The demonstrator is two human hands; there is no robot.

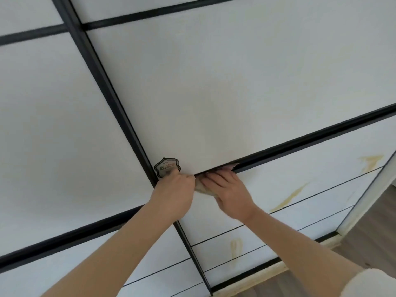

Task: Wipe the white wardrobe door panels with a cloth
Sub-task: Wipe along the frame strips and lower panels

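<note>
cloth (202, 186) is sitting bunched between both hands, low on the white wardrobe door panel (235, 82), right at the black horizontal rail (300, 139). right hand (230, 192) is lying over it, fingers extended and pressing it along the rail. left hand (175, 189) is curling into a loose fist against the cloth's left edge; whether it is gripping the cloth, cannot tell. a badge sticker (167, 167) is sitting just above the left knuckles, beside the black vertical frame (102, 78). yellowish stains (289, 197) are marking the lower panels; wooden floor (372, 232) is showing at right.
</note>
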